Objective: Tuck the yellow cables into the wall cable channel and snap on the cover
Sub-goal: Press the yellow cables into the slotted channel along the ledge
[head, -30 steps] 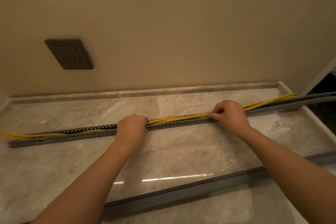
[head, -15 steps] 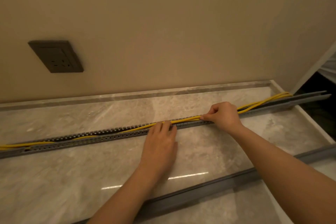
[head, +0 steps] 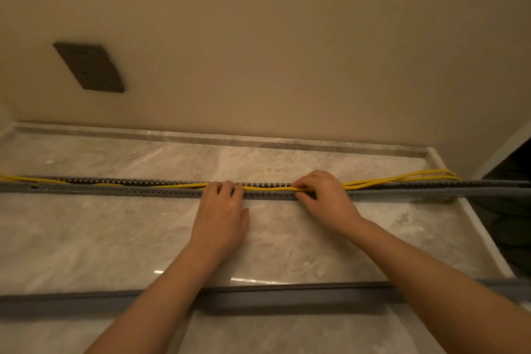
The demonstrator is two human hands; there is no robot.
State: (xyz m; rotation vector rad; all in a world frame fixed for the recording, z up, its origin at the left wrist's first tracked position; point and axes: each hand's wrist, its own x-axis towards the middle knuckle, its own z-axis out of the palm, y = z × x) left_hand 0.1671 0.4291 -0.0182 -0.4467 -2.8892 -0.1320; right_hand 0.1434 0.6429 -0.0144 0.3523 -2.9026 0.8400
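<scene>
Pressing down on the yellow cables (head: 270, 188) with the fingertips (head: 227, 186) of the left hand (head: 221, 218), fingers stretched out flat and not closed around anything. Pinching the same cables with the curled fingers (head: 304, 183) of the right hand (head: 324, 198), thumb hidden underneath, so cannot tell how firm this grip is.

Having moved the left hand to the right along the cable channel (head: 129, 191) during the last second, from a closed fist over the channel to flat fingers resting close to the right hand. Keeping the right hand almost at the same place on the channel. Leaving only a short piece of cable between the 2 hands now, lying on top of the slotted teeth.

Probably meaning that the tucking is advancing from left to right: lying low inside the channel on the left part, rising above it on the right part (head: 402, 178), where the cables are looping free toward the far end. Judging about half of the tucking done.

Waiting on the marble ledge (head: 86, 238), near the person and well apart from the channel, the long grey cover (head: 71, 300), not yet touched. Above, on the wall, a dark socket plate (head: 90, 67).
</scene>
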